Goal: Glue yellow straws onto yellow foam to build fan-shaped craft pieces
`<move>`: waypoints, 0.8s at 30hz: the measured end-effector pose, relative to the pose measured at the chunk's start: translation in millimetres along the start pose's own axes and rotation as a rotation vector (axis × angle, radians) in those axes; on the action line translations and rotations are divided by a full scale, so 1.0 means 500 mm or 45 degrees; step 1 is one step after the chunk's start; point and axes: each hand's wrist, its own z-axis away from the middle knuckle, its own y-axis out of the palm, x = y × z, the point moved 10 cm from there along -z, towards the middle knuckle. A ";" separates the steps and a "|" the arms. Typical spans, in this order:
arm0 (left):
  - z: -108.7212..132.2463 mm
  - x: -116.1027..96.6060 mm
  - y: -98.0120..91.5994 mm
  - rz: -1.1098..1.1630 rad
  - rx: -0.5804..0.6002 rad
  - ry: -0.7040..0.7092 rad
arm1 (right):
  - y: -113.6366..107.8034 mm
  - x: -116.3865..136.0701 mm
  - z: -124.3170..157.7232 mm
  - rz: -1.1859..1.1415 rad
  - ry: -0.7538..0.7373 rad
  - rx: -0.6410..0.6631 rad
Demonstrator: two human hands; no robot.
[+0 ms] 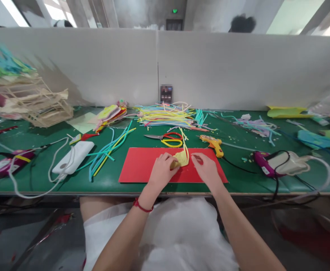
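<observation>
On a red board at the front of the green table lies a small yellow piece that looks built up from coiled strips. A loose yellow strip rises from it and bends back toward the table. My left hand pinches the piece at its left side. Just right of the piece, apart from it, is my right hand, fingers curled; whether anything small sits between them is hidden. Scissors with red and yellow handles lie behind the board. A yellow glue gun rests at its back right.
A heap of coloured strips lies against the grey partition, below a phone. Blue and yellow strips and a white power strip are on the left. A purple box with cables sits right.
</observation>
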 end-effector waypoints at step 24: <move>-0.018 0.027 0.018 0.263 0.068 0.043 | 0.083 -0.052 -0.123 -0.353 0.232 0.124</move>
